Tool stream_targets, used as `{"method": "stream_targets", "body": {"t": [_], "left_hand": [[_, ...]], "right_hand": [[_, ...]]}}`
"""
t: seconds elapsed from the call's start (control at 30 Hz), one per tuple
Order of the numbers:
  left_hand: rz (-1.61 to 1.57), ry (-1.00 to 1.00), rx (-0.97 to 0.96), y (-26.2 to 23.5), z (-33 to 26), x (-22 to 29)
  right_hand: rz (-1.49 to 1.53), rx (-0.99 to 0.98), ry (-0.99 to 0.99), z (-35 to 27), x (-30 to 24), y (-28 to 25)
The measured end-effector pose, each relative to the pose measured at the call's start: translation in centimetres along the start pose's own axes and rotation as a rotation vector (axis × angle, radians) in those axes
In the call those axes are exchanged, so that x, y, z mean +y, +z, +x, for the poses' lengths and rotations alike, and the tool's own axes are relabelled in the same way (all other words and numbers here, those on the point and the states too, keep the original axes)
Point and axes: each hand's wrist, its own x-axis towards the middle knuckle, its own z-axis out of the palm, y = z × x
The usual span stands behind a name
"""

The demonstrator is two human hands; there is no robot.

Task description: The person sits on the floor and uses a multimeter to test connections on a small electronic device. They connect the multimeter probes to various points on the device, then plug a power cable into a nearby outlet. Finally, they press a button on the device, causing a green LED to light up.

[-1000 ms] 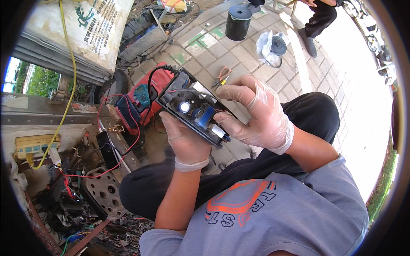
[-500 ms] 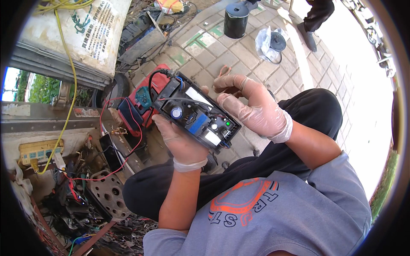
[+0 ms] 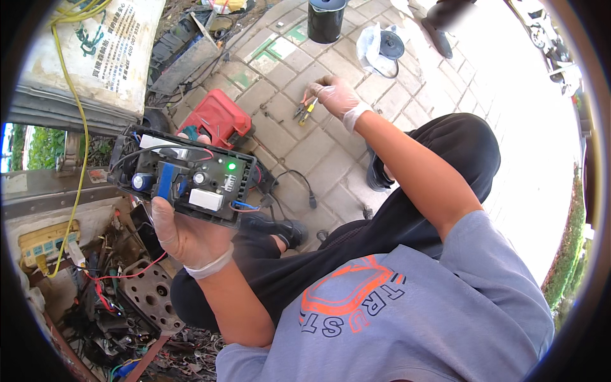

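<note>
My left hand [image 3: 194, 239], in a thin clear glove, holds an opened black electronics case [image 3: 184, 178] from below and the side. Its circuit board faces up, showing a capacitor, white blocks, a blue-taped part and a lit green light. Stretched out over the paving, my gloved right hand [image 3: 337, 99] has its fingers bent and bunched, with the tips partly hidden. Right beside those fingers lies an orange-handled hand tool [image 3: 304, 102]. A yellow-handled tool [image 3: 307, 113] is close by it; whether the right hand touches either, I cannot tell.
A red tool case [image 3: 219, 118] lies beyond the electronics case. A black bucket [image 3: 326, 22] and a black lid on plastic [image 3: 390, 46] stand farther off. To the left are a yellow power strip [image 3: 48, 242], a yellow cord [image 3: 75, 102] and a scrap heap. Another person's shoe [image 3: 438, 38] shows at top right.
My right hand has left the circuit board and reached out to the tools on the paving. My left hand has moved the case left and turned it flatter. The view has shifted a little.
</note>
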Motion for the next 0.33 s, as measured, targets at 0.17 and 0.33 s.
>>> {"method": "stream_targets", "body": {"t": [0.17,0.33], "left_hand": [[0.021,-0.019,0.166,-1.2,0.5,-0.5],[0.109,-0.071,0.282,-3.5,1.7,-1.9]], "right_hand": [[-0.225,-0.031,0.319,2.5,9.0,3.5],[-0.411,-0.111,0.374,4.2,16.7,6.9]]}}
